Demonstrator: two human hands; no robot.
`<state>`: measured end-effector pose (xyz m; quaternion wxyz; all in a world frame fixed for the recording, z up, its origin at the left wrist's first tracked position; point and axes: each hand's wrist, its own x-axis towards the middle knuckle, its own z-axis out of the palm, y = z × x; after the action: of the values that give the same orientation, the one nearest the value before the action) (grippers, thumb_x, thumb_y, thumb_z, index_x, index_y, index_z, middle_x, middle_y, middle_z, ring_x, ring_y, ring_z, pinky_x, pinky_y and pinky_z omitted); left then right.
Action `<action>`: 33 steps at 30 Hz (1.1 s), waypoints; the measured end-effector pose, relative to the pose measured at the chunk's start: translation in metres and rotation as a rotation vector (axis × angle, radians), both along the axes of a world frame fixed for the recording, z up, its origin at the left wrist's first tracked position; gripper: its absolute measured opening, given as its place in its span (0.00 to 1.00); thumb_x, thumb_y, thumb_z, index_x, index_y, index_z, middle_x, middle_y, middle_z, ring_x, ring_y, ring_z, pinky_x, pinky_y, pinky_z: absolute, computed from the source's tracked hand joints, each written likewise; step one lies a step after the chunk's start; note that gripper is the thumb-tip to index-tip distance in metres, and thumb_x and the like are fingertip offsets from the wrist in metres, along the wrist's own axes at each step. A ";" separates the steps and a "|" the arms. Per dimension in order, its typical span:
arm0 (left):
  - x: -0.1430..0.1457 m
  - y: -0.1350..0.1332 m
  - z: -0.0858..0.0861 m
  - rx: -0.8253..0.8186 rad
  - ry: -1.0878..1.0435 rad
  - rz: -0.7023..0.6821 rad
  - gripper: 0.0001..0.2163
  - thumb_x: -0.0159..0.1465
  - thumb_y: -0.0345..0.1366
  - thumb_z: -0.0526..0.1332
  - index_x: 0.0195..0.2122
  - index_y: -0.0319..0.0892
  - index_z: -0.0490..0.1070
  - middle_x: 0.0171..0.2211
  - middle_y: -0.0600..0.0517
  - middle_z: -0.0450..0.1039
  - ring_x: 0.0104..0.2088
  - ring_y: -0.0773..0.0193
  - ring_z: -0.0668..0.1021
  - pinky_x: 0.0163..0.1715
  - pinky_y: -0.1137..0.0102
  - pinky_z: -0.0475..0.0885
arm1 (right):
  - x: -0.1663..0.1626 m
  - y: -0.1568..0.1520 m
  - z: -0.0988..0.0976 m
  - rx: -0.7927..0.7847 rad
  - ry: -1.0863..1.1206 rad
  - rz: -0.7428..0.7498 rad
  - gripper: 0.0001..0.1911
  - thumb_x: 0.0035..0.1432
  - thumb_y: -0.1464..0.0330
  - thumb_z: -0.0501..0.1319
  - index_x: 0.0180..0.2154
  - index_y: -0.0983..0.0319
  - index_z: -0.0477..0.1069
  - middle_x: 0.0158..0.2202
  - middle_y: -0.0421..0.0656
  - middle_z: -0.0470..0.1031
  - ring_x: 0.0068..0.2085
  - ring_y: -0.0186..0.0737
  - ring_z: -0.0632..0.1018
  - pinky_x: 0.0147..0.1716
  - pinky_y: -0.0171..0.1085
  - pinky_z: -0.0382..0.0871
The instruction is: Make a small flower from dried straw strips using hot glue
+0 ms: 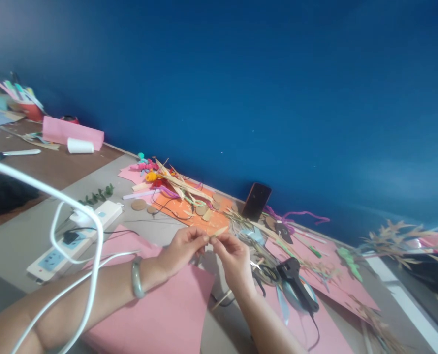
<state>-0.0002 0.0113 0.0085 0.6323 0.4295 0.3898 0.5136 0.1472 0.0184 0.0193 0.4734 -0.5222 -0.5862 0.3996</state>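
Two sets of fingertips met on one thin straw-coloured strip (219, 231), held in the air just above the near middle of the table, over the edge of a pink sheet (167, 314). The left hand (184, 248) pinched one end between thumb and forefinger. The right hand (234, 255) pinched the strip close beside it, its other fingers curled under. I judged this to be fine shaping work: the strip was being bent, split or straightened, and I could not tell which. Any further handling would call for a light, steady pinch, since so thin a sliver looked easy to snap or drop.

A green bangle (138, 278) circled the left wrist. Just to the right of the right hand lay scissors (263, 273) and a black glue gun (296, 280). Beyond the hands, an orange sheet (182, 211) carried a heap of similar strips and card discs, and a dark phone (256, 200) leaned against the blue wall (278, 98). To the left sat a white power strip (75, 238), and a white cable (93, 246) looped across my view.

The strip's far tip blurred into the clutter behind it, so I could not make out its full length. The right palm faced away from me. The scissors were partly covered by that wrist, and the right edge of the view was smeared.
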 end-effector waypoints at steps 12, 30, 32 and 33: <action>0.000 0.000 -0.004 0.047 0.049 0.033 0.13 0.58 0.44 0.64 0.26 0.39 0.69 0.19 0.56 0.66 0.21 0.71 0.68 0.22 0.74 0.61 | 0.001 0.001 -0.001 0.000 -0.026 0.006 0.11 0.50 0.62 0.66 0.23 0.62 0.73 0.21 0.40 0.73 0.25 0.37 0.71 0.26 0.34 0.63; -0.004 0.002 0.006 0.026 0.080 0.025 0.03 0.55 0.29 0.62 0.29 0.37 0.74 0.21 0.55 0.69 0.23 0.70 0.70 0.26 0.74 0.64 | 0.000 -0.002 0.006 0.011 -0.052 -0.012 0.10 0.50 0.64 0.65 0.22 0.62 0.73 0.20 0.38 0.72 0.25 0.35 0.70 0.27 0.34 0.62; -0.005 0.002 0.003 0.061 0.091 0.020 0.02 0.56 0.31 0.62 0.29 0.38 0.74 0.23 0.54 0.70 0.25 0.69 0.71 0.27 0.73 0.65 | 0.001 -0.001 0.005 0.009 -0.052 -0.004 0.10 0.50 0.64 0.65 0.22 0.62 0.73 0.20 0.38 0.72 0.25 0.35 0.70 0.28 0.34 0.62; -0.005 0.002 0.002 0.081 0.094 0.017 0.03 0.56 0.31 0.63 0.29 0.38 0.74 0.24 0.54 0.70 0.26 0.69 0.71 0.28 0.73 0.65 | 0.001 0.000 0.004 0.008 -0.049 -0.003 0.10 0.51 0.64 0.65 0.22 0.62 0.73 0.20 0.38 0.71 0.25 0.35 0.70 0.28 0.34 0.62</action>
<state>-0.0053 0.0131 0.0100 0.5910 0.4752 0.4016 0.5135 0.1482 0.0180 0.0237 0.4615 -0.5307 -0.5984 0.3837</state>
